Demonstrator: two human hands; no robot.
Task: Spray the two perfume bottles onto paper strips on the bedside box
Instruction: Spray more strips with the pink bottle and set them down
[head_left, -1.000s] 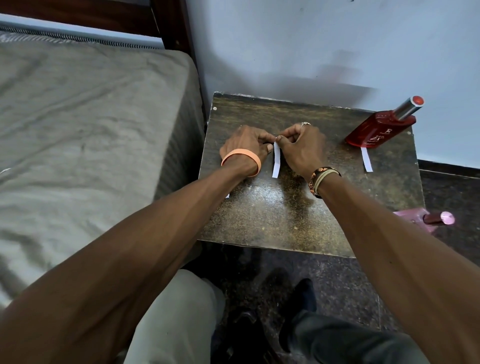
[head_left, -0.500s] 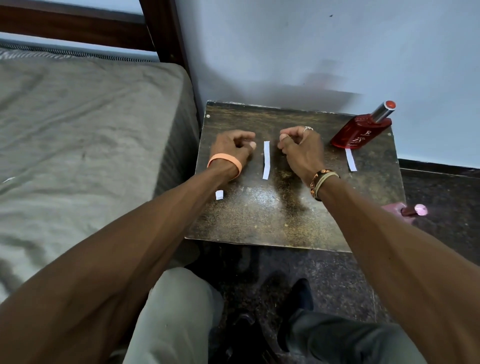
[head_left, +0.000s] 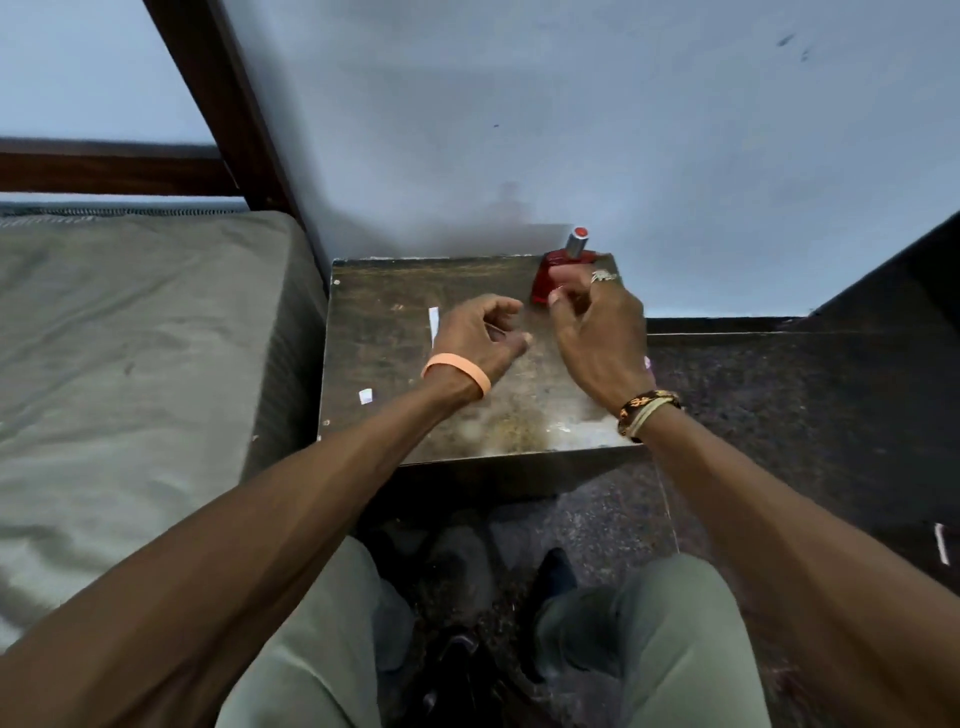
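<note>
Head view: left hand (head_left: 480, 338) hangs loosely curled, empty; right hand (head_left: 597, 332) curls at the red perfume bottle (head_left: 541, 283) (grip unclear).

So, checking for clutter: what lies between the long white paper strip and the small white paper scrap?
Nothing: the head view shows bare dark box top between paper strip and paper scrap.

Box (head_left: 384, 358): dark worn top, beside bed (head_left: 130, 338) | bottle (head_left: 543, 283): red, upright, far right corner | strip (head_left: 434, 325): white paper, flat, left of centre | scrap (head_left: 365, 396): small, white, near left edge, apart from strip
</note>
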